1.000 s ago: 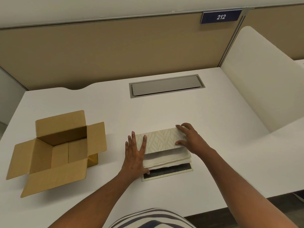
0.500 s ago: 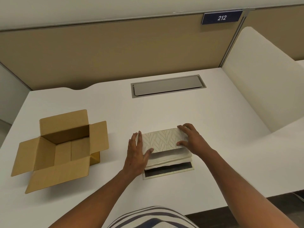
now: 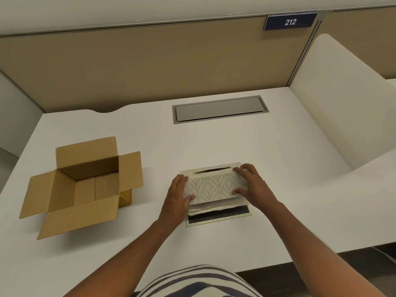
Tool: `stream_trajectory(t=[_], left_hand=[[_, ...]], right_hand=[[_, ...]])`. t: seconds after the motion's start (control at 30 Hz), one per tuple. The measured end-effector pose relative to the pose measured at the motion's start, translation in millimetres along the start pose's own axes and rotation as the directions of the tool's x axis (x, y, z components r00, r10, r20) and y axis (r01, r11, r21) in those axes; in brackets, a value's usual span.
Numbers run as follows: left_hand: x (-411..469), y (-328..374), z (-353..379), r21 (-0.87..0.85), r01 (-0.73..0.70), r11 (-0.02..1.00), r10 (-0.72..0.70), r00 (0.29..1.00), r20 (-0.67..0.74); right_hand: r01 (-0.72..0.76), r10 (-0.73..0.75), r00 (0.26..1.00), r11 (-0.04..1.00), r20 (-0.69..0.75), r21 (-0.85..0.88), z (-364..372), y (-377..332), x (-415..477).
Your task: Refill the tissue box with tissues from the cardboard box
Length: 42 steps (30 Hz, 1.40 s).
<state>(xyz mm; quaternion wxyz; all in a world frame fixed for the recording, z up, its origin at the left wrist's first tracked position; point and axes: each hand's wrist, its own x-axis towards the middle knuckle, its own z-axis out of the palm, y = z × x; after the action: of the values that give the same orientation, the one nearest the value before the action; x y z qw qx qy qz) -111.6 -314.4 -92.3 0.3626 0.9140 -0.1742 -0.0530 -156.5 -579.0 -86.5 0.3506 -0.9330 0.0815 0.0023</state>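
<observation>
While I look down at the white desk, my left hand and right hand grip the two ends of the tissue box cover, fingers curled around its patterned sides. It sits over the stack of tissues, whose lower edge shows above the dark base tray. Well to the left, the cardboard box stands with all flaps spread open and nothing visible inside.

A single head-worn wide-angle view looks forward and steeply down from close above the flat white desk, facing the tan partition wall.
</observation>
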Motion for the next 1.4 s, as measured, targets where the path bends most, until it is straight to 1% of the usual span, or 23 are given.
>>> stream_trajectory(t=[0.07,0.27,0.37,0.5,0.63,0.77,0.93,1.13,1.2,1.27,1.33,1.4], left_hand=[[-9,-1,4,0.024,0.007,1.0,-0.007,1.0,-0.011],[-29,-8,14,0.091,-0.072,0.993,0.078,0.995,-0.063],[-33,-9,15,0.12,-0.115,0.986,0.121,0.991,-0.051],[-43,-9,19,0.181,-0.193,0.965,0.201,0.979,-0.031],[-52,-10,24,0.226,-0.206,0.952,0.224,0.973,-0.056],[-55,-15,27,0.263,-0.248,0.932,0.272,0.961,-0.057],[-57,-18,27,0.267,-0.252,0.93,0.276,0.96,-0.053],[-55,-15,21,0.281,-0.261,0.924,0.269,0.963,0.01],[-53,-14,17,0.284,-0.274,0.919,0.275,0.961,0.038],[-51,-11,12,0.266,-0.282,0.922,0.284,0.958,0.033],[-45,-7,5,0.25,-0.257,0.934,0.266,0.964,0.0],[-39,-3,-4,0.229,-0.223,0.947,0.238,0.97,-0.039]], right_hand=[[-0.001,0.001,1.0,1.0,0.0,-0.01,4,3,-8],[-0.006,0.006,0.999,1.0,-0.036,0.001,21,15,-33],[-0.006,0.006,0.998,1.0,-0.07,-0.003,30,20,-44],[0.013,-0.016,0.997,0.999,-0.082,-0.04,42,29,-62],[-0.013,0.01,0.995,0.999,-0.096,-0.031,48,31,-68],[-0.029,0.027,0.997,0.999,-0.078,-0.027,49,34,-71],[-0.031,0.027,0.996,0.998,-0.081,-0.052,52,36,-74],[-0.011,0.002,0.993,0.997,-0.117,-0.08,55,32,-77],[0.006,-0.025,0.99,0.992,-0.141,-0.129,54,30,-81],[0.022,-0.064,0.983,0.972,-0.174,-0.232,51,26,-83],[0.013,-0.091,0.971,0.944,-0.223,-0.329,48,20,-82],[0.018,-0.127,0.957,0.924,-0.262,-0.382,46,12,-75]])
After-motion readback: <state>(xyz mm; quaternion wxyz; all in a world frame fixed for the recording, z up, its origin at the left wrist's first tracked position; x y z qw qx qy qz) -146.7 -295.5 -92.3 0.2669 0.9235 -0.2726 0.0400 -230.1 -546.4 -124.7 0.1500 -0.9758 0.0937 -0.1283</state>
